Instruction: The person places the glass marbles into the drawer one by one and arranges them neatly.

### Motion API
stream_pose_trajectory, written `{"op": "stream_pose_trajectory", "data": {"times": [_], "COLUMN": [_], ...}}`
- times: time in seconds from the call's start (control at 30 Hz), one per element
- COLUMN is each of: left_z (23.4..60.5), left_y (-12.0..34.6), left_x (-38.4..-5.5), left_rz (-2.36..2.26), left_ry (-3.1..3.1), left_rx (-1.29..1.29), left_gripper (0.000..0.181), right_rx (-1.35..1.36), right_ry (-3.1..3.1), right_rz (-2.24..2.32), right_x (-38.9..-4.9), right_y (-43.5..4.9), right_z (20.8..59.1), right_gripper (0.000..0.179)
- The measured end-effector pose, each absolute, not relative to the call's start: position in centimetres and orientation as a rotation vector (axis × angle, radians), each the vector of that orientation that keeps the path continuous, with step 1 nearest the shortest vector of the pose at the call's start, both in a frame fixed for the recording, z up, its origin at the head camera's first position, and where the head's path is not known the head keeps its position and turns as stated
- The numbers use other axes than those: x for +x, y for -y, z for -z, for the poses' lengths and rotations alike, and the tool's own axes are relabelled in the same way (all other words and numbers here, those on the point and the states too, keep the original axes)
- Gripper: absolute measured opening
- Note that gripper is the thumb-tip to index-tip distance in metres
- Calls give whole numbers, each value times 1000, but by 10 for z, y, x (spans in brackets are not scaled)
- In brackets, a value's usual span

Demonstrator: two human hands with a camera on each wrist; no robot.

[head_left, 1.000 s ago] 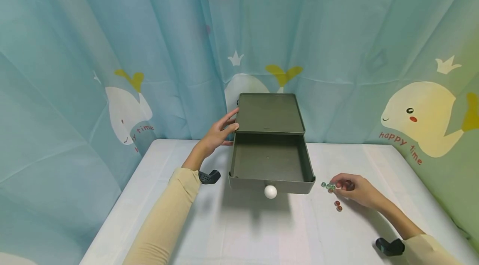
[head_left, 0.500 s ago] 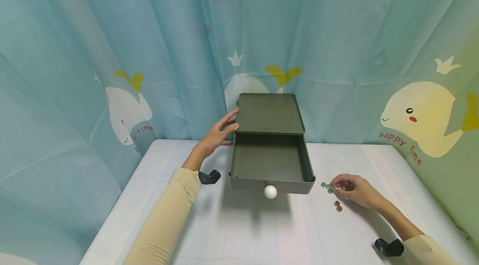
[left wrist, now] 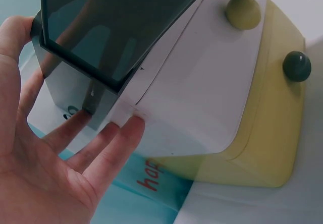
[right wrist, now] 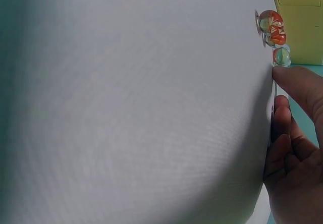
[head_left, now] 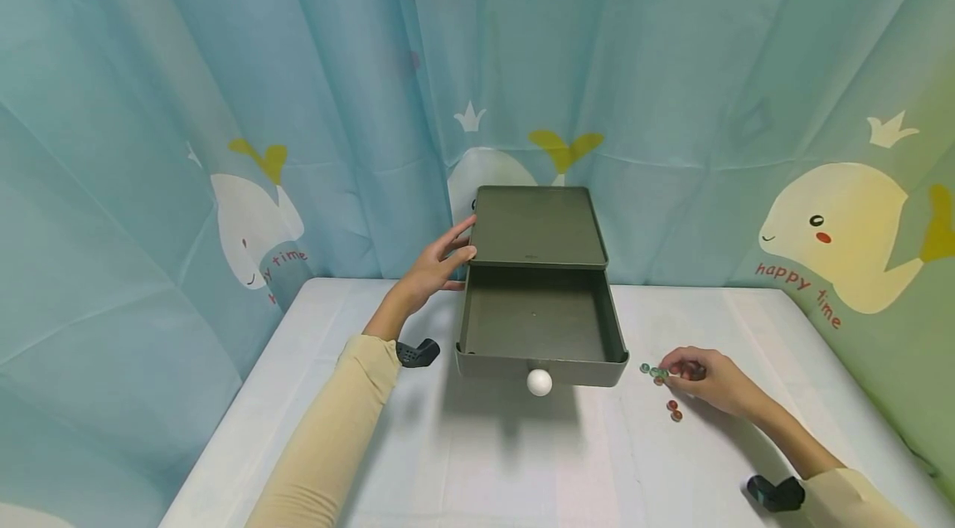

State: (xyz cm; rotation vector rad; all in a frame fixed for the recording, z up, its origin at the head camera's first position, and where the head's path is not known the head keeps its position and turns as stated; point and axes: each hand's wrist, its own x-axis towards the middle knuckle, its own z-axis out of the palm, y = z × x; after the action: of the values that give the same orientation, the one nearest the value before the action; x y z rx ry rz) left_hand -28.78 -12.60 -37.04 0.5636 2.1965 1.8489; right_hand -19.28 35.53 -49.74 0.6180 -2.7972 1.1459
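A dark green drawer box (head_left: 537, 225) stands at the middle back, its top drawer (head_left: 533, 317) pulled out and showing a bare floor. My left hand (head_left: 433, 267) rests on the box's left side, thumb at the top edge, fingers (left wrist: 123, 138) spread along the side wall. On the table at right, my right hand (head_left: 709, 379) has its thumb and forefinger around a small green glass marble (head_left: 664, 373). Several more glass marbles, green and reddish, lie beside the fingertips. Two red marbles (head_left: 675, 410) lie nearer the front.
A white knob (head_left: 540, 383) sticks out of the drawer front. Below, the left wrist view shows a pale drawer (left wrist: 202, 77) and a yellow drawer (left wrist: 272, 133). A blue-green curtain (head_left: 358, 97) with whales hangs behind the white table (head_left: 507, 478).
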Motion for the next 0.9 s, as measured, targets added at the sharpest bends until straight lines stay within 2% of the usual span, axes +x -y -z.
{"op": "stream_pose_trajectory", "data": {"times": [0.9], "left_z": [370], "left_y": [126], "left_x": [-288], "left_rz": [-1841], "left_ry": [-2195], "left_rx": [582], "left_gripper": [62], "right_rx": [596], "right_ry": [2848], "right_rz": [-1150], "right_x": [-194], "right_y": [-353], "right_z": [493], "right_gripper": [16]}}
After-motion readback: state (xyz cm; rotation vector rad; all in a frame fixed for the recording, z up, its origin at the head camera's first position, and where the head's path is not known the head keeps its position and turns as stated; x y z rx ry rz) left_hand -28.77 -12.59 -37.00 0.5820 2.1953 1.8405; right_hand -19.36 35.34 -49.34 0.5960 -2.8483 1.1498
